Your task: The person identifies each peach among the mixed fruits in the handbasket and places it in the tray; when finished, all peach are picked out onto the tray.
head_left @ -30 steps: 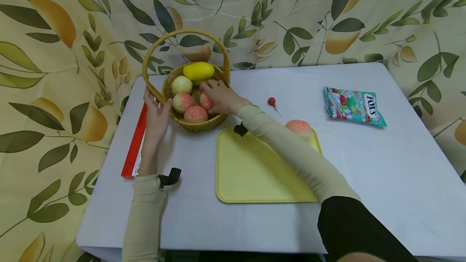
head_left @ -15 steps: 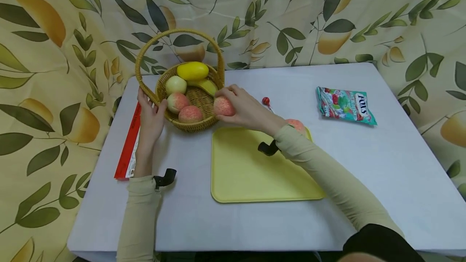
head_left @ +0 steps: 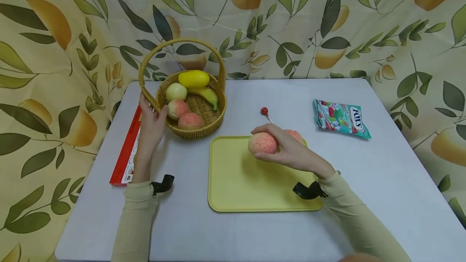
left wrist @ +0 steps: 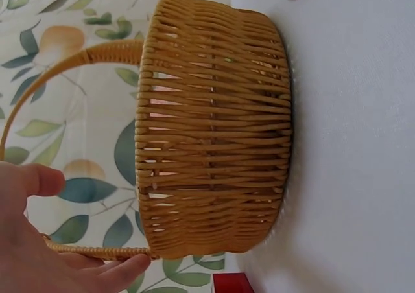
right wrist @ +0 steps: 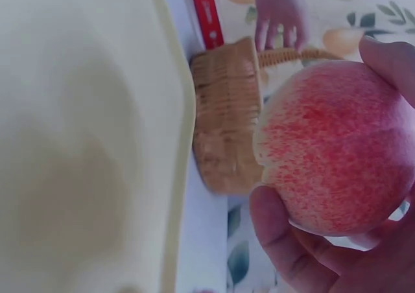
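White-covered table point(head_left: 182, 229) had a yellow tray point(head_left: 233, 185), basket point(head_left: 193, 134) just beyond one corner. Left hand point(head_left: 151, 128), loosely spread, rested against the basket; right hand point(head_left: 289, 151) curled round a peach point(head_left: 261, 144) above the tray. Imo a light, steady grip suited it.

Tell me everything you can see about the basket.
The basket is round, golden-brown and looks woven from wicker, with one arched handle. It stands upright on the white table, beyond and left of the yellow tray. Inside are two pinkish fruits, a pale round fruit, a banana and a yellow oval fruit. The left hand touches the handle's left base.
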Demonstrator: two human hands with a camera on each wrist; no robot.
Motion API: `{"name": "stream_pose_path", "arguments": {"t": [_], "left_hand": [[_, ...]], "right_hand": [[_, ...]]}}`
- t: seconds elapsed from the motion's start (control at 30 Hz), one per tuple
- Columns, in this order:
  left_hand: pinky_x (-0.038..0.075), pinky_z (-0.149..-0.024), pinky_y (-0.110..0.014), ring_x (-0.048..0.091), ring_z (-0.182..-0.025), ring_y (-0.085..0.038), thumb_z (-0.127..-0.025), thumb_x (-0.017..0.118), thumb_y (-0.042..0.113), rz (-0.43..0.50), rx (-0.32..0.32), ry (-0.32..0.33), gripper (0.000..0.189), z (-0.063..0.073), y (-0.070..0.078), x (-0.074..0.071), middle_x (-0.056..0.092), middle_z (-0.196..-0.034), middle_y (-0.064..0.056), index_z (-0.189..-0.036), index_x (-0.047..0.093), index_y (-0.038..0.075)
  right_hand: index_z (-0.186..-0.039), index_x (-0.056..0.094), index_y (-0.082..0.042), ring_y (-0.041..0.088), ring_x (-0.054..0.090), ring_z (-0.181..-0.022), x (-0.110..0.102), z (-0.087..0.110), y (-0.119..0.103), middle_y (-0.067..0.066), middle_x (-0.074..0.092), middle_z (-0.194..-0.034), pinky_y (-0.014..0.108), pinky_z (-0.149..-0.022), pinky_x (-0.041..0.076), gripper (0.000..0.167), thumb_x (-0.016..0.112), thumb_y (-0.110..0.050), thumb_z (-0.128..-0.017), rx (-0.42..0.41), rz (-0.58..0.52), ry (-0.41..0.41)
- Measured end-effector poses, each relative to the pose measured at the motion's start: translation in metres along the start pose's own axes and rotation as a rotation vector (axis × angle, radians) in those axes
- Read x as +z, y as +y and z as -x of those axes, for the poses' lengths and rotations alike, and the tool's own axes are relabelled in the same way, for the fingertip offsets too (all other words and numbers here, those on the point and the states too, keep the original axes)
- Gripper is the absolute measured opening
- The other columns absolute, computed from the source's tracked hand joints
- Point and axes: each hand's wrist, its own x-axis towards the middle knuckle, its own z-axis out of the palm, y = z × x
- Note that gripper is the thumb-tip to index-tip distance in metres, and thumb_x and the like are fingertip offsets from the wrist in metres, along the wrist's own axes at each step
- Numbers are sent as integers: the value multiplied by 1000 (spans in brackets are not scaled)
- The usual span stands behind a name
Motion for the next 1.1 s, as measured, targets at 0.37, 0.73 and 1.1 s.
{"name": "stream_pose_path", "arguments": {"t": [0.37, 0.73, 1.1], "left_hand": [[27, -129, -50, 19, -160, -34, -105, 49, 18, -14, -5, -4, 87, -7, -7, -2, -6, -174, -13, -164, -15, 14], [28, -129, -48, 17, -161, -28, -106, 51, 22, -12, 9, 17, 87, -13, -34, -3, -8, -175, -5, -164, -14, 23], [27, -129, -47, 18, -161, -30, -105, 51, 18, -20, -1, 28, 86, -16, -35, -2, -6, -175, -6, -164, -12, 20]], "right_hand": [[-141, 50, -31, 15, 56, -121, -2, 60, 21, -4, 49, -147, 25, -91, 56, 55, 77, -32, -92, 119, 15, 143], [-144, 51, -19, 25, 58, -118, 0, 104, 50, 8, 49, -136, 21, -85, 55, 58, 73, -40, -95, 295, 129, 213], [-141, 54, -20, 16, 57, -109, 4, 111, 56, 1, 56, -129, 23, -83, 55, 54, 73, -40, -95, 277, 138, 157]]}}
